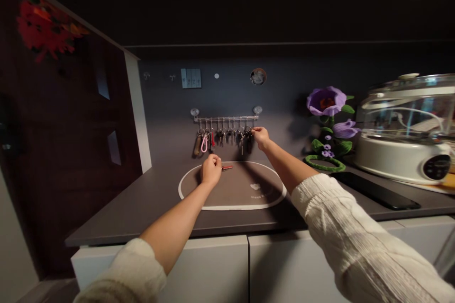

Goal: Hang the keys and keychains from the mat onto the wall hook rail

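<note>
My right hand (261, 138) is closed in a pinch at the right end of a wall-mounted hook rack (227, 118), on a key ring whose dark key fob (250, 145) hangs beside the fingertips. Lower down, my left hand (211, 170) is closed above a brown oval mat (245, 199); what its fingers hold is hidden. Just right of those fingers is a small red key-like piece (227, 167); whether it is held or lying on the mat I cannot tell. Several key bunches (232, 135) hang from the rack, with a pink loop strap (204, 143) and a red key (213, 138) at the left.
Purple artificial flowers (326, 102) with a green ring base stand right of the mat. A black phone (377, 191) lies on the counter (135, 213) before a white appliance with a clear lid (398, 151). A shelf (249, 9) overhangs everything.
</note>
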